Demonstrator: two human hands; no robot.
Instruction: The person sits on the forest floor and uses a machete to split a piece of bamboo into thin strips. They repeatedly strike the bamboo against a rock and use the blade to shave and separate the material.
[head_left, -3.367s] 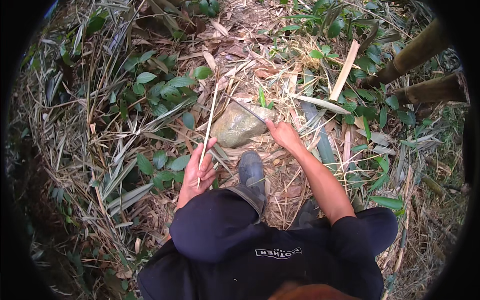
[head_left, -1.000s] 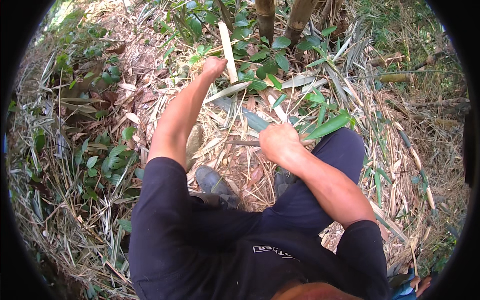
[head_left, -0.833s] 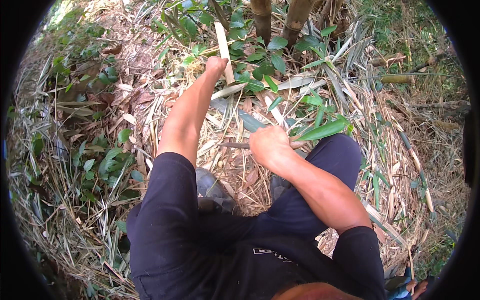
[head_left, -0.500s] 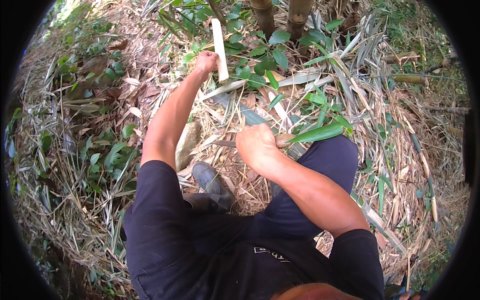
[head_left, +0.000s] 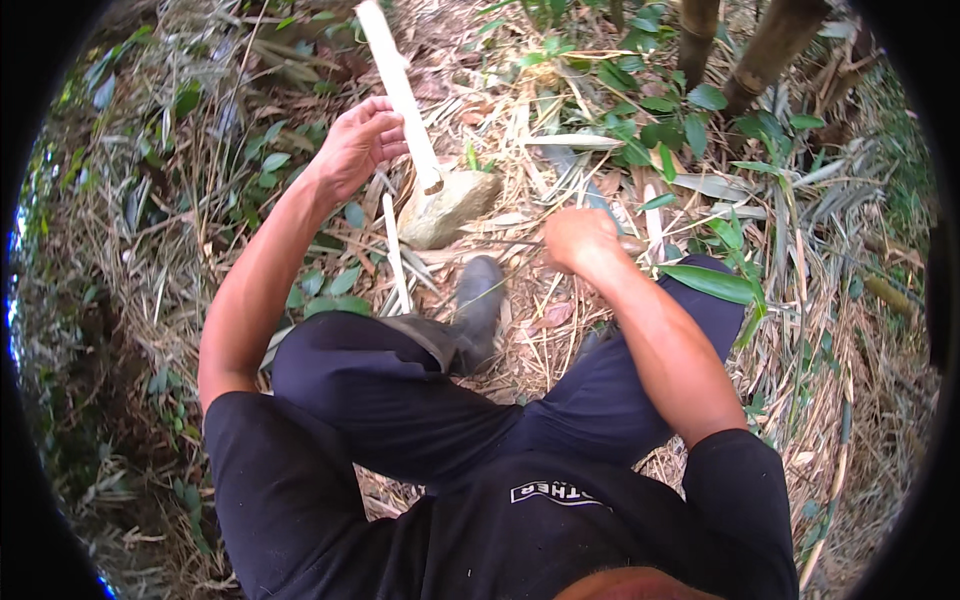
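Dry bamboo litter and green leaves cover the ground (head_left: 830, 330) all round us, with standing bamboo culms (head_left: 770, 45) up ahead. We are crouched, one boot (head_left: 478, 300) planted forward. Our left hand (head_left: 352, 148) is wrapped around a pale split length of bamboo (head_left: 400, 90), holding it slanted so its lower end sits on or just over the grey stone (head_left: 448, 208); we cannot tell if they touch. Our right hand (head_left: 578, 235) is a closed fist just right of the stone, clenched on something we cannot make out from here. Another thin pale strip (head_left: 396, 255) lies on the litter beside the stone. By our reckoning this is the positioning step, the piece being set against the stone as a block. What follows calls for a steady left grip and fingers kept clear of the lower end
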